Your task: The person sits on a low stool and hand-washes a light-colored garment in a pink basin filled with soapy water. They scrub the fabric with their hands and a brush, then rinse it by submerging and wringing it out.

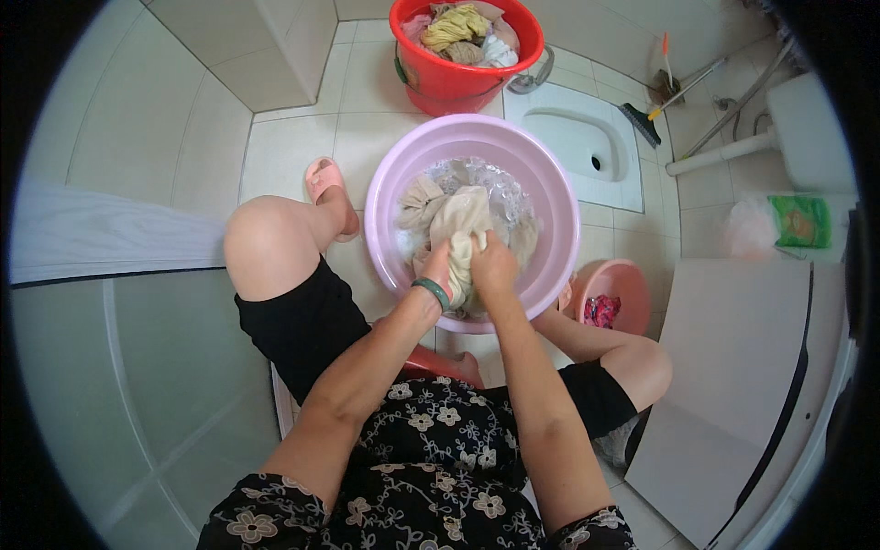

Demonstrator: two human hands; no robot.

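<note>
A large lilac plastic basin (385,227) stands on the tiled floor between my knees. Soapy water (509,196) and cream-coloured wet cloth (464,210) fill its lower part. With a green bangle at its wrist, my left hand (438,270) grips the cloth's bunched part from the left. My right hand (495,267) clasps the same cloth from the right, close beside the left. Part of the fabric rises from the water between my fists, while the rest lies in the basin. More beige cloth (421,201) lies in the water at the basin's left.
Behind the basin stands a red bucket (447,89) heaped with laundry. A squat toilet (550,124) is set in the floor at right, with a floor brush (643,124) beyond. A pink bucket (636,289) holds patterned cloth. A white cabinet (729,364) stands near my right knee.
</note>
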